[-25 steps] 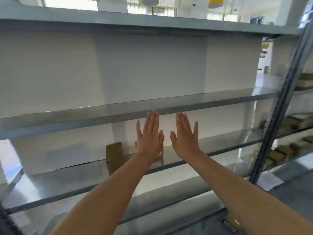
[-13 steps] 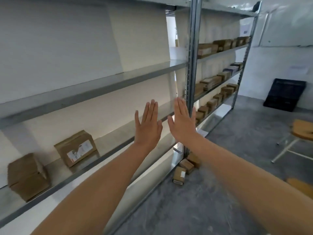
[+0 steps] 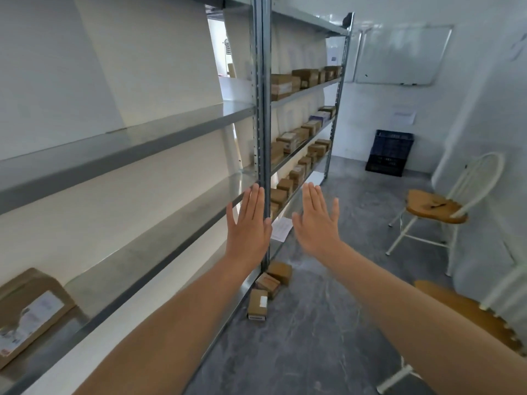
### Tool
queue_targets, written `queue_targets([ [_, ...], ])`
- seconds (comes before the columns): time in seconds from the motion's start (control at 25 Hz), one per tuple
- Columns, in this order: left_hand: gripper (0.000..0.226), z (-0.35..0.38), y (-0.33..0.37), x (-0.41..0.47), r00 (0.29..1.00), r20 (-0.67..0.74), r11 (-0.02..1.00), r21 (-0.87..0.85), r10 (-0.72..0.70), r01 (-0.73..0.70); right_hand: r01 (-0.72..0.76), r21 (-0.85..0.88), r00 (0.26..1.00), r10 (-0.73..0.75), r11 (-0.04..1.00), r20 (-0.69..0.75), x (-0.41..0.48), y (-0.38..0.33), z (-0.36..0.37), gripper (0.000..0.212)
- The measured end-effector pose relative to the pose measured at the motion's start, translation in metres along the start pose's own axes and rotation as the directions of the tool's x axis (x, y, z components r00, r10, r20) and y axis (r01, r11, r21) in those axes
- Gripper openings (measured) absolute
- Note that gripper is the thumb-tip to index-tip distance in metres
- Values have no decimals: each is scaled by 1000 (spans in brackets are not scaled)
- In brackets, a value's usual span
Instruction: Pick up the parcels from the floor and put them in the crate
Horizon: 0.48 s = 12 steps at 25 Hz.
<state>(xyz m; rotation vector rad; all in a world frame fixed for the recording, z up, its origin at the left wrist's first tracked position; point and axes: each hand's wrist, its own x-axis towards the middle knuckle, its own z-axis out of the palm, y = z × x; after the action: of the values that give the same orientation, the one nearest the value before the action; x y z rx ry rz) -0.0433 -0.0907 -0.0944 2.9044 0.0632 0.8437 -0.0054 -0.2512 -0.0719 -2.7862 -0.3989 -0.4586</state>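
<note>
Bare left hand (image 3: 248, 228), bare right hand (image 3: 317, 228), bare forearms (image 3: 176, 323)

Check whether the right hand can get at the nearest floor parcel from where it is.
Probably not yet. The right hand is raised, open and empty, well above the nearest parcel lying on the floor by the shelf post. Nothing blocks the way down, but the person would likely need to bend.

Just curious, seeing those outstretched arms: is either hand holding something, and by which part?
Nothing is held. The left hand and right hand are open, fingers straight; the parcels lie on the floor.
</note>
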Motion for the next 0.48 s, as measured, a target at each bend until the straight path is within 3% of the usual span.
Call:
queue_targets([
  [0.48, 66, 71, -70, 70, 993, 79, 990, -119, 87, -78, -93, -68, 993, 98, 993, 70, 65, -38, 64, 68],
])
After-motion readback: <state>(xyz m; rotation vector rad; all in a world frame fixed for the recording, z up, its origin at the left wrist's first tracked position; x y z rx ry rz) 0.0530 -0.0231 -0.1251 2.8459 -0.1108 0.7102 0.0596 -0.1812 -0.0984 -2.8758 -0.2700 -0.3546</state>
